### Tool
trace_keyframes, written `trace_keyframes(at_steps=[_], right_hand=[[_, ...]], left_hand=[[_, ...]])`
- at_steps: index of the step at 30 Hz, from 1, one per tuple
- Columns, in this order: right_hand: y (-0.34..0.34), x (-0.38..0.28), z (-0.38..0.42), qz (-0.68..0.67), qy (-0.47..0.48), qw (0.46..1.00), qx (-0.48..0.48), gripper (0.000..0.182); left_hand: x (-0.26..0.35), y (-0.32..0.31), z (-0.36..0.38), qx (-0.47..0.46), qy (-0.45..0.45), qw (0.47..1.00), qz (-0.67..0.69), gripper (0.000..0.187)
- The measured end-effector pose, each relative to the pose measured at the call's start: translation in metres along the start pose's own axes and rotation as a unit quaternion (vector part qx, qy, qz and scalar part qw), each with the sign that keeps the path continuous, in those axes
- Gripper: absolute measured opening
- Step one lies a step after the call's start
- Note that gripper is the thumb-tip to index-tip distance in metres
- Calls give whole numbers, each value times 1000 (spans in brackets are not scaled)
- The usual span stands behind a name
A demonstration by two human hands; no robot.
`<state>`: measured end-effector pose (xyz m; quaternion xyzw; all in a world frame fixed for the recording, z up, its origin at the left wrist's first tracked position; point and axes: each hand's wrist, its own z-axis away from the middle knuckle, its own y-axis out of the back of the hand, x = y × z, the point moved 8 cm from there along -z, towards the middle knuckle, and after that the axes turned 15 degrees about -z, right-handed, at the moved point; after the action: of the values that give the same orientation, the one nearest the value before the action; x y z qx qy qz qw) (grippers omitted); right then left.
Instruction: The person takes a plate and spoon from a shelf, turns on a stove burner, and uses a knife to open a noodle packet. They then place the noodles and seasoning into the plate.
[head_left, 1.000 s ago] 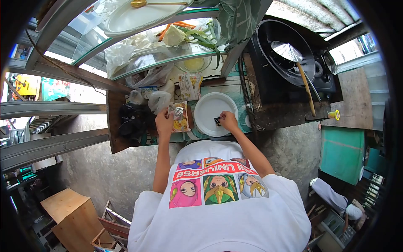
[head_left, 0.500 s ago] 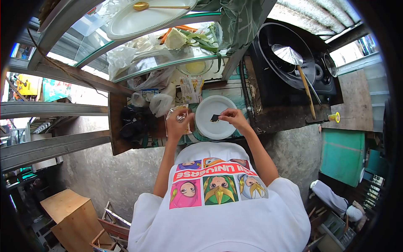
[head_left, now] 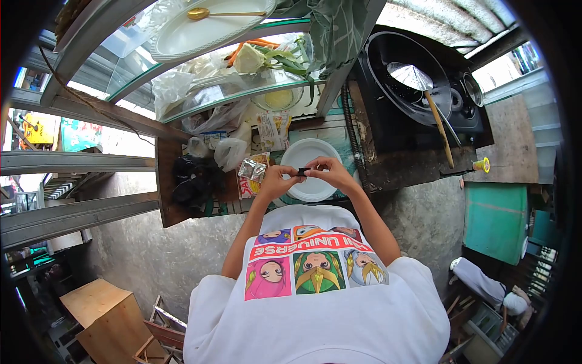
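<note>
Over a white plate (head_left: pixel 312 193), my left hand (head_left: pixel 279 181) and my right hand (head_left: pixel 331 172) meet. Between their fingertips is a small black packet (head_left: pixel 302 172), pinched from both sides. Its exact kind is too small to make out. Just left of my left hand, a crumpled silver foil wrapper (head_left: pixel 252 170) lies on a red and yellow sachet (head_left: pixel 247 188). Behind the plate is another printed food packet (head_left: pixel 273 131).
To the right, a wok (head_left: pixel 388 54) with a wooden-handled ladle (head_left: pixel 439 124) sits on a black stove (head_left: pixel 470 124). Vegetables (head_left: pixel 250 59) rest on a glass shelf. Clear plastic bags (head_left: pixel 229 153) and a black bag (head_left: pixel 193 179) lie left.
My left hand has come right, from over the foil wrapper to the black packet. My right hand has shifted slightly left with the packet, and both hands now pinch it.
</note>
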<state>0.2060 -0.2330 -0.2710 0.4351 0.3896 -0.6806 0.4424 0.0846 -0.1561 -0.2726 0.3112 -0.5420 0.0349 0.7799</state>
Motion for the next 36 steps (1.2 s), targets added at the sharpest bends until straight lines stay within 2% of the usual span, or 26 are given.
trace_keyframes(at_steps=[2, 7, 10, 17, 19, 23, 26, 32, 35, 36], right_hand=[[-1, 1, 1, 2, 9, 1000, -4, 17], [5, 6, -4, 19, 61, 998, 28, 16], [2, 6, -4, 22, 78, 996, 28, 15], [0, 4, -4, 22, 61, 998, 12, 15], [3, 6, -6, 24, 64, 997, 25, 17], [3, 5, -5, 34, 66, 997, 23, 17], [0, -1, -3, 36, 60, 998, -1, 17], [2, -2, -5, 61, 67, 996, -22, 13], [6, -4, -4, 75, 73, 995, -4, 12], [6, -6, -3, 97, 75, 992, 0, 11]], left_hand=[[2, -2, 1, -6, -6, 1000, -6, 20], [17, -1, 5, 8, 41, 998, -39, 23], [-1, -9, 1, 5, 28, 1000, -13, 21], [-14, -10, -3, 7, 27, 999, 23, 18], [-6, -10, -3, 5, 6, 1000, -1, 17], [-3, -6, -3, 11, 20, 1000, -18, 16], [-5, -5, -2, -13, 27, 999, 12, 16], [-11, -11, -4, -35, 40, 998, -23, 17], [-6, -15, -3, -33, 3, 999, -14, 18], [-3, -10, -2, 26, -16, 999, -40, 20]])
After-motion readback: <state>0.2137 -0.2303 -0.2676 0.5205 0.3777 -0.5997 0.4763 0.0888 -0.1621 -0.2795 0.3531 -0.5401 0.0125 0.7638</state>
